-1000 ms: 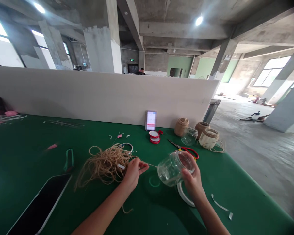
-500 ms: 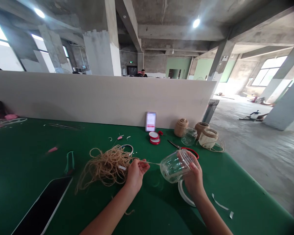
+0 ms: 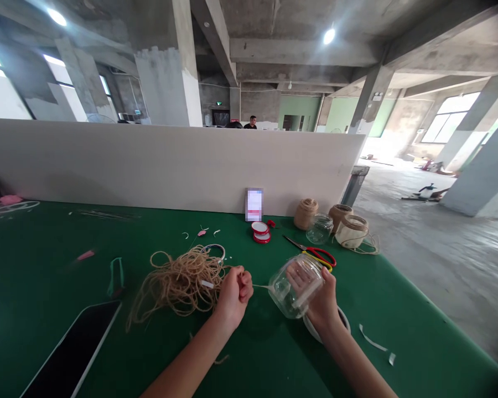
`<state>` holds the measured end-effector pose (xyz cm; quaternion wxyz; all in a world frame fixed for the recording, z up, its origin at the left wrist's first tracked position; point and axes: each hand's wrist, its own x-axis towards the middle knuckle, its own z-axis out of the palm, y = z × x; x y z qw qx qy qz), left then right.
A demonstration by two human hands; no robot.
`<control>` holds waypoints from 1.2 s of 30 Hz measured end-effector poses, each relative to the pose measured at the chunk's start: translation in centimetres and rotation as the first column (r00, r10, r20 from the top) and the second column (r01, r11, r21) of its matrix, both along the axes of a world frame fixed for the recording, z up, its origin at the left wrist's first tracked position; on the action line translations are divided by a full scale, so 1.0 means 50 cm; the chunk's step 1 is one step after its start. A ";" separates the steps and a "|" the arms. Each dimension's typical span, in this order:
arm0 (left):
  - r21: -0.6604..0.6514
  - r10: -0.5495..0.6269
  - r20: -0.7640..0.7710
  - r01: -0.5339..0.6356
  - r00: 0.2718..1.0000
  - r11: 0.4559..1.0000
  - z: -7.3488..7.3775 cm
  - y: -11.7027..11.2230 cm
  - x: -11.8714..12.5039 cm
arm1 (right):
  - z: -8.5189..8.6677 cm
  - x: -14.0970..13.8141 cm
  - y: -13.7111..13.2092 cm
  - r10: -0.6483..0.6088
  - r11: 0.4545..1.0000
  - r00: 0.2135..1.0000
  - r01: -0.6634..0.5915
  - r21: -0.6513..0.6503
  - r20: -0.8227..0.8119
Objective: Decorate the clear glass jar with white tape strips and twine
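With curled fingers of the left hand point(image 3: 234, 290), holds thin jute string point(image 3: 260, 286), running toward three o'clock to a tipped glass jar point(image 3: 285, 292). Holds that jar in the bent fingers of the right hand point(image 3: 324, 301). Could drop it by gripping slippery glass too softly, or pull string loose by tugging hard. Could also bump scissors point(image 3: 320, 256) at one o'clock from the jar, or snag the messy jute heap point(image 3: 185, 281) at nine.

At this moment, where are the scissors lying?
In the head view, the scissors lie right of centre on the green table, just beyond the glass jar in the right hand and close to the standing clear jar.
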<state>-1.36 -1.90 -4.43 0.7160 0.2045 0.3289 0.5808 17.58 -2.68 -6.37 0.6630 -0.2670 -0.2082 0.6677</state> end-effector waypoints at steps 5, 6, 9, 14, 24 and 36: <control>0.126 -0.223 0.000 0.221 0.975 0.967 0.005 -0.021 0.011 | 0.001 -0.003 0.000 0.085 0.995 0.988 -0.091 -0.049 -0.126; 0.155 -0.274 -0.003 0.271 0.962 0.950 0.006 -0.025 0.011 | 0.001 -0.004 -0.001 0.096 0.993 0.985 -0.103 -0.048 -0.144; 0.201 -0.494 -0.014 0.486 0.869 0.850 0.006 -0.029 0.005 | 0.004 -0.005 -0.007 0.136 0.989 0.973 -0.146 -0.038 -0.185; 0.216 -0.762 -0.087 0.758 0.642 0.615 0.010 -0.019 -0.020 | 0.007 -0.009 -0.014 0.192 0.979 0.967 -0.201 -0.042 -0.167; 0.112 -0.831 -0.291 0.880 0.474 0.462 0.026 -0.007 -0.052 | -0.005 -0.015 -0.013 0.319 0.944 0.940 -0.326 -0.042 -0.124; 0.332 -0.157 -0.775 0.606 0.612 0.723 0.025 -0.029 -0.025 | 0.011 0.017 0.004 0.202 0.971 0.967 -0.218 -0.094 -0.154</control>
